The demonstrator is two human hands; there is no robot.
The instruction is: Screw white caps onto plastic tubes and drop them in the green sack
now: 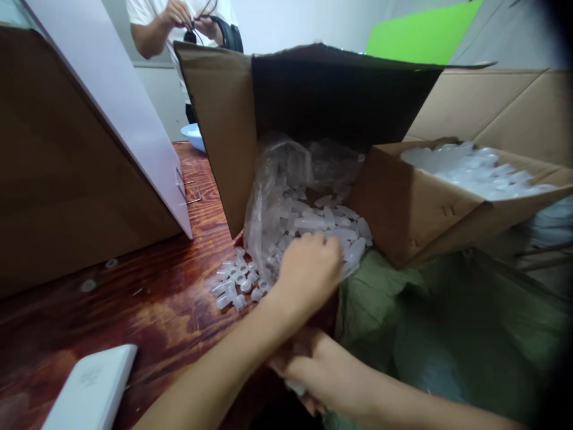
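Observation:
My left hand (311,263) reaches over a pile of frosted, translucent plastic tubes (329,222), its fingers curled down and their tips hidden. Below my left wrist, my right hand (324,367) is closed around whitish plastic pieces (296,385), partly covered and blurred. The tubes spill from a clear plastic bag (273,179) inside a cardboard box (226,113) lying with its opening towards me. Short translucent plastic caps (237,280) lie loose on the reddish wooden table (165,316), left of my left hand.
A smaller cardboard box (403,203) full of frosted plastic pieces (474,167) leans at the right. Below it hangs an open green sack (376,292). A white rectangular device (92,388) lies front left, near a white panel (111,107). Behind the box, a person (179,36) handles a dark cord.

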